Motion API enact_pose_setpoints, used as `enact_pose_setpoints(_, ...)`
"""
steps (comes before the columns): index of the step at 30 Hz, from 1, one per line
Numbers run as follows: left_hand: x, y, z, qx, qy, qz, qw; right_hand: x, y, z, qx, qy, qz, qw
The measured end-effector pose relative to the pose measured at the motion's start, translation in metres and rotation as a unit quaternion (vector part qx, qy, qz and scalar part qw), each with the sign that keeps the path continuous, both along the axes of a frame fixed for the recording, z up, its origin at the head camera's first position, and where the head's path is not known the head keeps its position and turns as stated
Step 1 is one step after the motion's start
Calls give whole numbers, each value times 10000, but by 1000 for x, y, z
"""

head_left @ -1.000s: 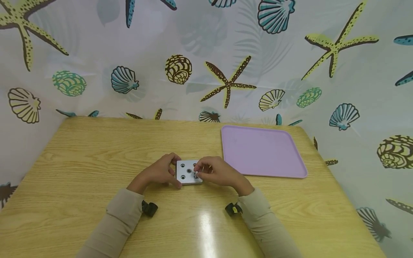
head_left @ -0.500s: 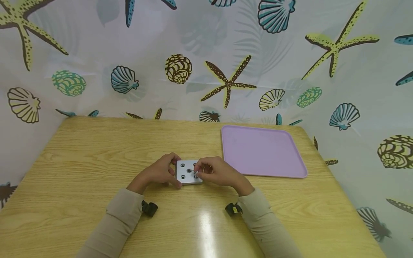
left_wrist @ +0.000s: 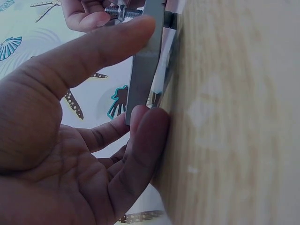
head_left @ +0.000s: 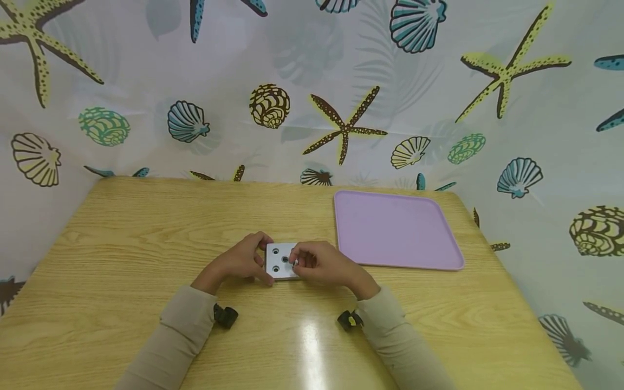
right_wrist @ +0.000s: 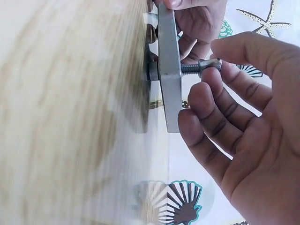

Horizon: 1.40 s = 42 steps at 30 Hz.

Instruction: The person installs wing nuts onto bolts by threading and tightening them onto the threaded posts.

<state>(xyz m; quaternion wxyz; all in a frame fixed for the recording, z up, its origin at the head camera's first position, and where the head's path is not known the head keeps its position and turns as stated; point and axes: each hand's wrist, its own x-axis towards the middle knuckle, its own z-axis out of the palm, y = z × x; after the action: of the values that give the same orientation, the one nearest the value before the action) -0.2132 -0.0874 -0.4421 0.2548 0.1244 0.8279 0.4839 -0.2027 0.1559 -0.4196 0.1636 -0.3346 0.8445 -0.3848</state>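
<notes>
right hand [head_left: 325, 264] has shifted slightly: now covers near right corner of metal plate [head_left: 280, 264], which showed half second ago. it pinches small metal nut [right_wrist: 205, 65] on threaded bolt [right_wrist: 189, 69] standing through plate; probably fresh hold for turning, rotation itself cannot tell. left hand [head_left: 242, 257] unchanged, grips plate's left edge. plate just above wooden table [head_left: 195, 206], near lilac tray [head_left: 400, 230].

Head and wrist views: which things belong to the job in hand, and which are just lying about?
In use:
Metal plate, gripped by the left hand
Threaded bolt, jutting from the plate
What looks like a nut, pinched by the right hand

Lying about:
Purple tray, untouched
Patterned cloth, just backdrop
</notes>
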Motion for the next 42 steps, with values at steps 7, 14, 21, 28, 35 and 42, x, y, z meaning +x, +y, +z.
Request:
enact_pose_setpoints(7, -1, 0, -1, 30, -7, -1, 10000, -1, 3, 4, 131, 147, -3, 9998)
enact_pose_setpoints(14, 0, 1, -2, 5, -45, 36, 10000, -1, 6, 6, 72, 207, -54, 9997)
enact_pose_setpoints(21, 1, 2, -3, -55, -57, 49, 10000, -1, 10, 7, -112, 374, -102, 9992)
enact_pose_setpoints(28, 0, 2, -2, -62, -30, 62, 10000, -2, 11, 10, -2, 385, -196, 9991)
enact_pose_setpoints(35, -2, 1, 0, -62, -7, 76, 10000, -5, 10, 11, 97, 433, -205, 9988)
enact_pose_setpoints(42, 0, 1, -3, 17, -25, 52, 10000, -3, 10, 9, 111, 347, -120, 9993)
